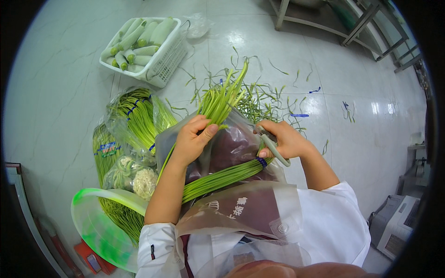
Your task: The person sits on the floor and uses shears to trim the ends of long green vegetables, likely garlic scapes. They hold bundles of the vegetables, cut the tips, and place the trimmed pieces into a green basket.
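My left hand (193,140) grips a loose bunch of garlic scapes (222,100), their pale ends pointing up and away from me. In my right hand (290,140) is a pair of scissors with grey-green handles (276,150); the blades are mostly hidden. Across my lap, over a clear plastic apron (240,139), lies a bundle of green scapes (222,180). A blue band (261,162) ties it just below my right hand. Cut scape tips (260,104) are heaped on the floor beyond my knees.
A white basket (170,66) of pale green squashes stands at far left. Bagged scapes (139,118), bagged cauliflower (144,182) and a green-white plastic basin (100,229) holding scapes are at my left. Metal racks (313,24) stand far right, a grey-white carrier (396,222) near right.
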{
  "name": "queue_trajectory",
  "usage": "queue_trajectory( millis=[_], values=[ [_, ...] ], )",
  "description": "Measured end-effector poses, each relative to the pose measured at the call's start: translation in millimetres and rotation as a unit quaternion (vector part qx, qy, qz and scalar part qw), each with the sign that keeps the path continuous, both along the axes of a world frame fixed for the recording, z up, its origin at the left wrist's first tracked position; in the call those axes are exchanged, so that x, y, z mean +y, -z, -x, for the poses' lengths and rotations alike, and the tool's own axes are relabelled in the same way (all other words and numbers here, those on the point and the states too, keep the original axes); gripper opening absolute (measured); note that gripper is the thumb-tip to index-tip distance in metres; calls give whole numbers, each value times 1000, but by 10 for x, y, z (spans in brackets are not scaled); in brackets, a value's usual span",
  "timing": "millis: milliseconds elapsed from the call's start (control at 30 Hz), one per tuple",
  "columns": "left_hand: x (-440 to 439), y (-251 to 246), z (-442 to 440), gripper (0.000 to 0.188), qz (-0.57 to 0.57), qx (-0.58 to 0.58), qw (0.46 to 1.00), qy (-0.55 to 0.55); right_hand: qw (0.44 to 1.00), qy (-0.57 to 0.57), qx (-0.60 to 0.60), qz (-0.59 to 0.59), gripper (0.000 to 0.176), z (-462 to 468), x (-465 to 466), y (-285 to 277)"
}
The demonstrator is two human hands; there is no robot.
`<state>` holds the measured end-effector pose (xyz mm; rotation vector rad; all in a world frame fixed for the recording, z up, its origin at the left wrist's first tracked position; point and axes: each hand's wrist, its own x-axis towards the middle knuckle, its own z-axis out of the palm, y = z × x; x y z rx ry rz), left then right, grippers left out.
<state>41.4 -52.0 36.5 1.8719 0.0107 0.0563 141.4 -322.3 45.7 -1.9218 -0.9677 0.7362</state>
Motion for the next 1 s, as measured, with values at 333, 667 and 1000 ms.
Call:
queue_trajectory(
  millis=[333,667,1000],
  values=[
    [-87,-28,50,28,-32,2,999,-42,983,129,118,-50,49,-29,-43,-11],
    [-452,-144,148,28,-136,2,991,6,892,307,214,-253,43,-41,462,101],
    [-397,-303,-403,22,147,225,950,162,919,227,101,-305,46,-93,408,-8]
  ],
)
